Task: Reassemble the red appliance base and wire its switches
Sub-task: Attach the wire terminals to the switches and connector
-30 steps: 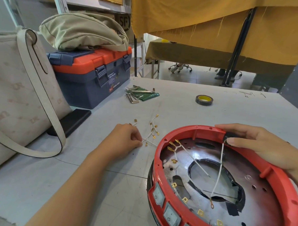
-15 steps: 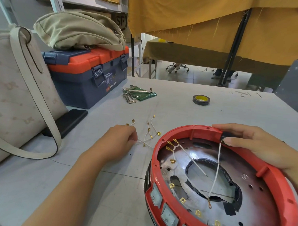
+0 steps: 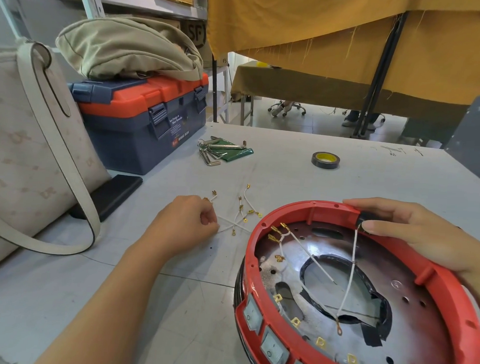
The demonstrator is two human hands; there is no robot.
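left hand curled, pinching loose white wires on table | right hand gripping red base far rim

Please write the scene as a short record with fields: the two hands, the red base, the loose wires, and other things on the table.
left hand: fingers curled, pinching loose white wires on the table
right hand: holds far rim of red base
red base: open side up, tilted; rocker switches on near wall
inside base: white wires with brass terminals, one ring terminal free
other: toolbox, hex keys, tape roll, two bags
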